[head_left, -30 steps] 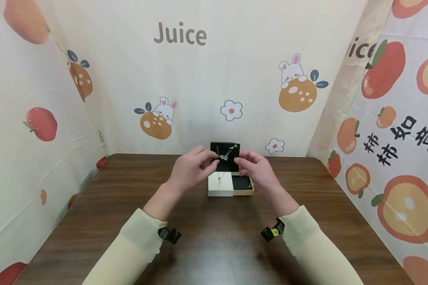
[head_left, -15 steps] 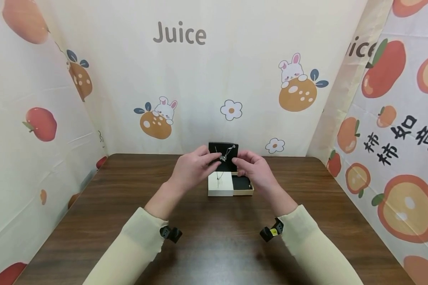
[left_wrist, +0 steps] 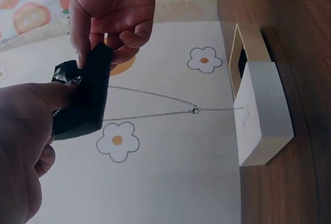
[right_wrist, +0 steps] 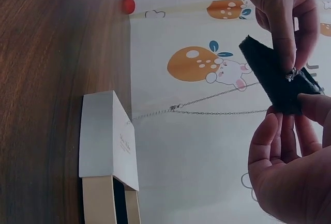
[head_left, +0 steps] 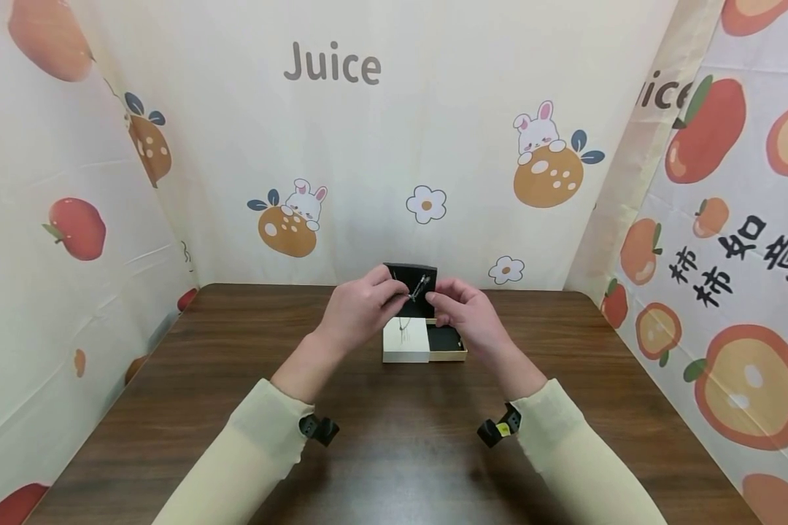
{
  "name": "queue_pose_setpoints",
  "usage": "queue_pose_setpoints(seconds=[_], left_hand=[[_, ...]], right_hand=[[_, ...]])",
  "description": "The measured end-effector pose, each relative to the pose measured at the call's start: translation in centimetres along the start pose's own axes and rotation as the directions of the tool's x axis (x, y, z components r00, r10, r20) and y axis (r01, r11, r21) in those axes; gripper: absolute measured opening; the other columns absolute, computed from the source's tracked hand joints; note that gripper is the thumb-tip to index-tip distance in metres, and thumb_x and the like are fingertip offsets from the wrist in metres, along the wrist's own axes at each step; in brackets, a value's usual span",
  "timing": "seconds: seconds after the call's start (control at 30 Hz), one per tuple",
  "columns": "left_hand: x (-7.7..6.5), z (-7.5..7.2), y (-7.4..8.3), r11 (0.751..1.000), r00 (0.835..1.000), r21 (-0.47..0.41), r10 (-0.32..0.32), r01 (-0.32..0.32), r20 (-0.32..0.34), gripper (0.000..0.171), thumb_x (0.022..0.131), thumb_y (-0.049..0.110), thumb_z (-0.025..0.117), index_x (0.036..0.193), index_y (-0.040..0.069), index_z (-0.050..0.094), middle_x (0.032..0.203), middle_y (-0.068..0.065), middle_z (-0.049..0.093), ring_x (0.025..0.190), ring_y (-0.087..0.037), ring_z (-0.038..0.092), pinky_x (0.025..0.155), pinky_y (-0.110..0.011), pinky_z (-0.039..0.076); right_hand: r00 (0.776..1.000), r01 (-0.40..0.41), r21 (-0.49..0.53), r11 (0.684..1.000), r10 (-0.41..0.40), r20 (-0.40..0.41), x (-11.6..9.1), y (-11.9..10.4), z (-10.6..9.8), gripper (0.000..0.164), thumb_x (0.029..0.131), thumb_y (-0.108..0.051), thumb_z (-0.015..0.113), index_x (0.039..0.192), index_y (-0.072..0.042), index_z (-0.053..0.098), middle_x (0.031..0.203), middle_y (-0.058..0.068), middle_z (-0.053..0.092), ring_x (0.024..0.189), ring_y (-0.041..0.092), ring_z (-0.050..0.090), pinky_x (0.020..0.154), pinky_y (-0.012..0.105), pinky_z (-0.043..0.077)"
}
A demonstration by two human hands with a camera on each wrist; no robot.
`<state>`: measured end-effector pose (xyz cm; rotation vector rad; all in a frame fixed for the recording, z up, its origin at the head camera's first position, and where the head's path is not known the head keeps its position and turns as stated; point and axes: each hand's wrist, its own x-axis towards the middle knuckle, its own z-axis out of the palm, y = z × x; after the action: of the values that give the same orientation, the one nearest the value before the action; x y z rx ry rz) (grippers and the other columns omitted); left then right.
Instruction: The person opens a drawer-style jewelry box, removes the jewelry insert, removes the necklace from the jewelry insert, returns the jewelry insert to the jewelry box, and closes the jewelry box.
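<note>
A black jewelry pad (head_left: 407,275) is held upright above a white and gold box (head_left: 406,341). My right hand (head_left: 464,310) pinches the pad's right edge, thumb in front and fingers behind. At the pad's face, my left hand (head_left: 362,306) pinches the silver necklace (head_left: 421,286) near its pendant; its fingertips partly cover it. In the right wrist view the sparkling pendant (right_wrist: 291,75) shows beside those fingertips. Behind the pad, two strands of chain hang and join at a small ring (left_wrist: 195,111), and the tail reaches down toward the box.
The slide-out drawer (head_left: 446,339) of the box is partly pulled out to the right, showing a dark lining. Both stand on a brown wooden table (head_left: 394,430). A fruit-printed curtain (head_left: 368,146) rises behind the table's far edge.
The left fingertips have closed over the pendant, which showed more fully earlier. The pad has shifted slightly left. The box has stayed put.
</note>
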<state>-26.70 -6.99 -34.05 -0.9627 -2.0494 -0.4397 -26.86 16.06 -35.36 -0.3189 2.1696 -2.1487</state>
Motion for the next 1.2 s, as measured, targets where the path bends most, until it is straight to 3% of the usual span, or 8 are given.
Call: queue_pose_setpoints(seconds=[0.2, 0.5, 0.73, 1.2], left_hand=[[0.4, -0.3, 0.0, 0.999, 1.000, -0.042, -0.010, 0.010, -0.006, 0.006, 0.096, 0.009, 0.084, 0.101, 0.008, 0.081, 0.100, -0.005, 0.071, 0.075, -0.018, 0.075, 0.069, -0.030, 0.066], [1.6, -1.0, -0.3, 0.998, 1.000, -0.058, -0.003, 0.002, -0.023, 0.010, 0.099, 0.006, 0.082, 0.108, 0.004, 0.081, 0.099, -0.006, 0.074, 0.083, -0.019, 0.077, 0.075, -0.031, 0.067], [2.7, -1.7, -0.9, 0.994, 0.998, -0.089, -0.060, 0.061, 0.018, 0.015, 0.101, 0.005, 0.078, 0.116, 0.003, 0.081, 0.105, -0.009, 0.072, 0.091, -0.022, 0.077, 0.084, -0.034, 0.068], [4.8, -3.3, -2.8, 0.985, 0.986, -0.047, -0.162, 0.164, 0.034, 0.014, 0.105, 0.014, 0.075, 0.115, 0.006, 0.080, 0.107, -0.011, 0.074, 0.090, -0.025, 0.077, 0.081, -0.034, 0.067]], right_hand=[[1.000, 0.002, -0.003, 1.000, -0.002, -0.001, 0.0, 0.0, -0.1, 0.004, 0.108, -0.014, 0.069, 0.112, -0.014, 0.070, 0.095, -0.005, 0.063, 0.080, 0.013, 0.057, 0.072, 0.021, 0.055], [1.000, 0.003, -0.012, 1.000, -0.003, 0.006, 0.1, 0.0, -0.2, 0.004, 0.109, -0.016, 0.069, 0.112, -0.014, 0.070, 0.096, -0.004, 0.064, 0.081, 0.013, 0.058, 0.073, 0.022, 0.057], [1.000, -0.001, -0.019, 1.000, 0.001, 0.002, 0.0, 0.0, -0.1, 0.004, 0.108, -0.015, 0.070, 0.111, -0.014, 0.070, 0.093, -0.004, 0.064, 0.081, 0.015, 0.059, 0.073, 0.023, 0.057], [1.000, 0.003, -0.062, 0.998, -0.001, 0.027, -0.3, -0.2, -0.1, 0.005, 0.109, -0.018, 0.069, 0.113, -0.015, 0.070, 0.093, -0.004, 0.064, 0.081, 0.016, 0.060, 0.077, 0.024, 0.058]])
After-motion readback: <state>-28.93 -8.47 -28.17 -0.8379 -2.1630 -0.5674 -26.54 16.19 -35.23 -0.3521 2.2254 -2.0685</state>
